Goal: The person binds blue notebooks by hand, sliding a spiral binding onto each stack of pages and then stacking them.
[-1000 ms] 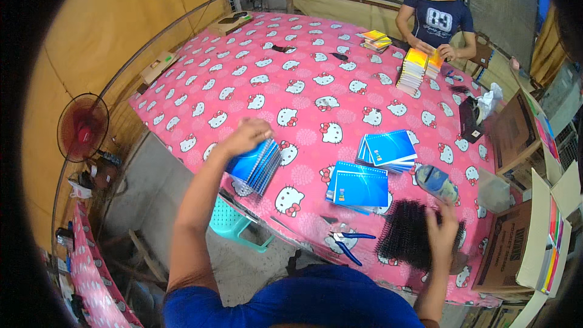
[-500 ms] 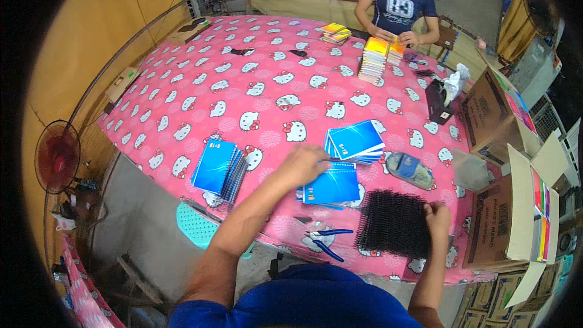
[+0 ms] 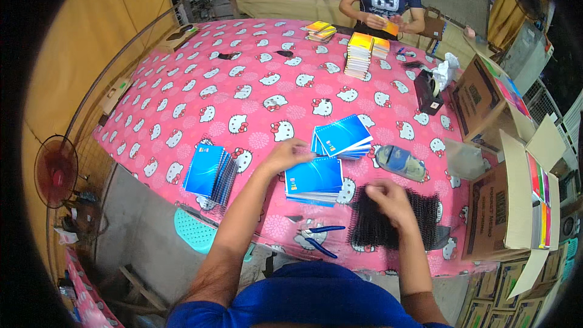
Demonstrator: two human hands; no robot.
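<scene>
My left hand (image 3: pixel 288 157) lies at the far left edge of a stack of blue notebooks (image 3: pixel 314 177), its fingers stretched out towards a second blue stack (image 3: pixel 344 135) just beyond. My right hand (image 3: pixel 393 204) is over a mat of black spiral binding coils (image 3: pixel 424 218), with thumb and fingers curled together. Whatever is between those fingertips cannot be made out. Blue-handled cutting pliers (image 3: pixel 320 240) lie spread apart nearer to me. Off to the left stands a third notebook pile (image 3: pixel 209 172), with dark spirals along its side.
A clear-and-blue pouch-like object (image 3: pixel 400 163) lies right of the stacks. Open cartons (image 3: pixel 490 211) line the right edge. Across the pink patterned table (image 3: pixel 200 94), another person (image 3: pixel 387 9) handles yellow-orange notebooks beside a tall pile (image 3: pixel 358 58). A fan (image 3: pixel 56 164) stands left.
My right hand has moved left from the right edge of the coil mat to above it. My left hand stays by the notebooks. The whole view has shifted slightly.
</scene>
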